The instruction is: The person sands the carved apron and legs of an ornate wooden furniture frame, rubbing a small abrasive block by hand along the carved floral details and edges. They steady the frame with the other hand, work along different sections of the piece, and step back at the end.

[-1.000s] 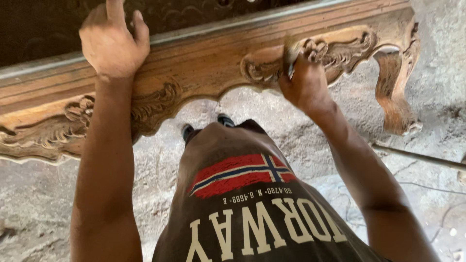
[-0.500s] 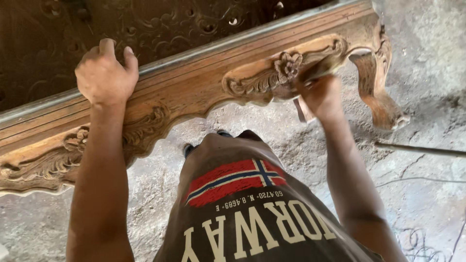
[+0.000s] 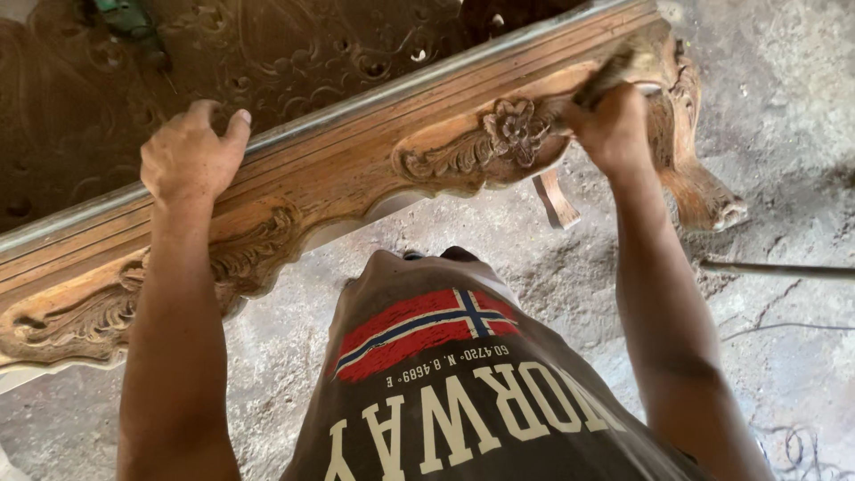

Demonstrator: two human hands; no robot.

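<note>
A carved wooden table rail (image 3: 356,169) runs slantwise across the head view, with a carved flower (image 3: 515,129) on its apron. My left hand (image 3: 191,160) rests on the rail's top edge, its fingers curled over it. My right hand (image 3: 610,125) is just right of the flower, closed on a pale, blurred brush-like tool (image 3: 623,67). The tool is pressed against the apron close to the curved carved leg (image 3: 699,183).
Behind the rail lies a dark carved panel (image 3: 312,53) with a green tool (image 3: 129,18) on it at the top left. Below is a rough, dusty concrete floor (image 3: 784,160). A thin rod or cable (image 3: 775,267) lies on it at right, and a small wooden piece (image 3: 557,200) stands under the apron.
My right hand has moved with the tool along the apron, from the scrollwork to the flower's far side near the leg. The left hand stays on the rail's top edge.
</note>
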